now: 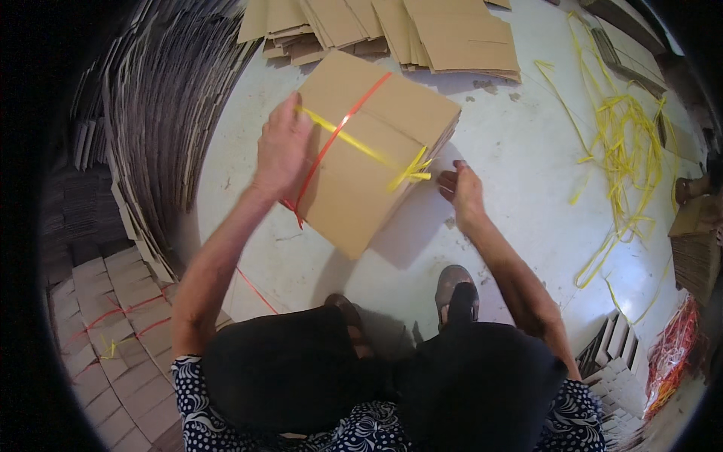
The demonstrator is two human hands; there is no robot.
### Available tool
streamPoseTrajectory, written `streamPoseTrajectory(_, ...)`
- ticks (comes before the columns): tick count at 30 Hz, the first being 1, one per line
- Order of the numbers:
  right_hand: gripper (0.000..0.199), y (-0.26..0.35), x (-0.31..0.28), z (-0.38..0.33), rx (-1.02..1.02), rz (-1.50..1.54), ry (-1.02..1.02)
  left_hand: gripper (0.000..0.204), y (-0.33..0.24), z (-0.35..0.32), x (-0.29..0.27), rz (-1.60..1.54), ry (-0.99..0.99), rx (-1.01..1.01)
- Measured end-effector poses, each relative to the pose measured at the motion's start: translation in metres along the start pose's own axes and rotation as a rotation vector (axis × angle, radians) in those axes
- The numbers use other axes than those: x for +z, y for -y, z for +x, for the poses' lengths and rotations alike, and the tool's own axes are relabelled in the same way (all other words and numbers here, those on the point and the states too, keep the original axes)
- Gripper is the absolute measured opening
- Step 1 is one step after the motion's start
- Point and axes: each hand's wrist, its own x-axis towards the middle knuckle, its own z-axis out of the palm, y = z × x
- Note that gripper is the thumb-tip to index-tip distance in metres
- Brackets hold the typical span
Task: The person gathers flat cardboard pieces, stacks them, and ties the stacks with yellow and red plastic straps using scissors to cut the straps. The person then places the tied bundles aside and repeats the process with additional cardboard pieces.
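A bundle of flat cardboard sheets is in front of me above the pale floor, turned at an angle. One red strap and one yellow strap cross on its top face. The yellow strap ends in a knot with loose tails near the right edge; the red strap's ends hang at the near left edge. My left hand grips the bundle's left edge, its fingertips partly hidden. My right hand is just off the right side near the yellow knot, fingers loosely bent, holding nothing.
Stacked cardboard lines the left, with strapped bundles at lower left. More cardboard sheets lie at the far side. Loose yellow strapping spreads over the floor at right, and red strapping is heaped at lower right. My shoes flank the floor below.
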Motion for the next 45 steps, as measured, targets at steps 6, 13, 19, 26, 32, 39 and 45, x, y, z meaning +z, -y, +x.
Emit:
streamPoseTrajectory(6,0.053,-0.033,0.013,0.018,0.017,0.156,0.147,0.053,0.011,-0.005,0.019,-0.057,0.035,-0.012)
streamPoseTrajectory(13,0.044,0.038,0.053,-0.043,-0.37,-0.308,0.185,0.053,0.072,-0.026,0.002,-0.836,-0.104,-0.539)
streamPoseTrajectory(19,0.038,0.14,0.114,-0.074,-0.977,-0.665,0.378,0.056,0.057,-0.084,0.006,-1.43,-0.024,-0.83)
streamPoseTrajectory(26,0.058,0.088,0.13,-0.034,-0.45,-0.711,0.669,0.057,0.034,-0.138,0.039,-1.934,-0.088,-1.17)
streamPoseTrajectory(32,0.078,0.065,0.114,-0.036,-0.185,-0.262,0.704,0.058,0.055,-0.17,0.025,-2.01,-0.207,-1.205)
streamPoseTrajectory(39,0.064,0.042,0.13,-0.066,-0.054,-0.219,0.501,0.053,0.037,-0.181,0.026,-1.723,-0.331,-1.112)
streamPoseTrajectory(45,0.068,0.084,0.144,-0.089,0.007,-0.07,0.657,0.05,0.022,-0.172,-0.01,-1.756,-0.336,-1.078)
